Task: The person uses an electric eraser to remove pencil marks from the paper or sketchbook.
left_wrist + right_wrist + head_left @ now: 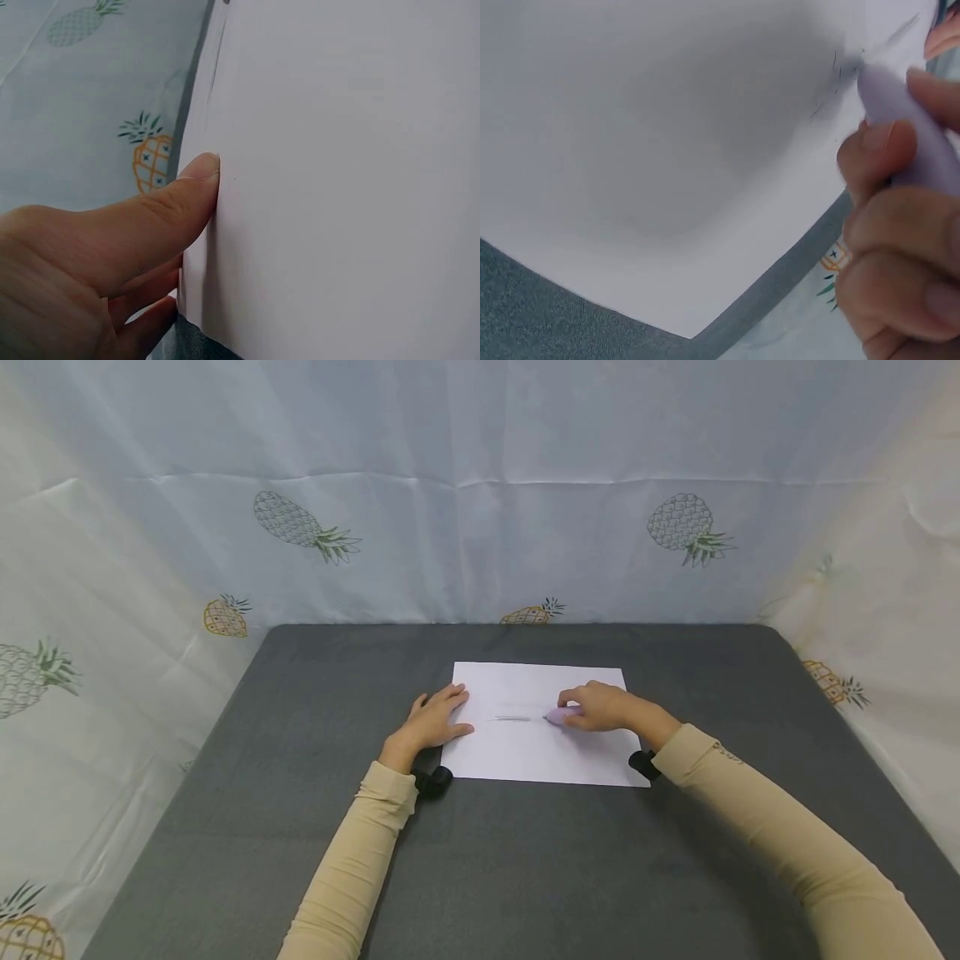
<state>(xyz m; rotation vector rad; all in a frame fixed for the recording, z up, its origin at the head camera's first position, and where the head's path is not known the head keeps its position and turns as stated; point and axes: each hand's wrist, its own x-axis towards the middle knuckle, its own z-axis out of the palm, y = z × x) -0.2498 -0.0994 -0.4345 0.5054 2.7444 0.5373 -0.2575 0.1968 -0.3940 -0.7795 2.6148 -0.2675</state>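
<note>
Two hands meet a white, rectangular paper sheet (536, 760) in the head view: my left hand (433, 722), thumb (459, 730) spread, on its left edge; my right hand (602, 705) pinching a lilac, tapered pen (561, 716) at its middle, beside grey strokes (512, 718). Left wrist: my thumb touches the sheet. Right wrist: fingers (889, 146) curl round the pen.

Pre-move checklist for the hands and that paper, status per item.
1. Paper fully supported by the table: ok, it lies on the grey top.
2. Left hand bracing the paper: ok, it rests at the left edge, thumb on the sheet.
3. Right hand gripping the lilac tool: ok, fingers curled round it.
4. Tip near the grey marks: ok, just right of the main streaks.
5. Tip touching paper: cannot tell.
6. Paper unmarked: not ok, grey streaks show.
</note>
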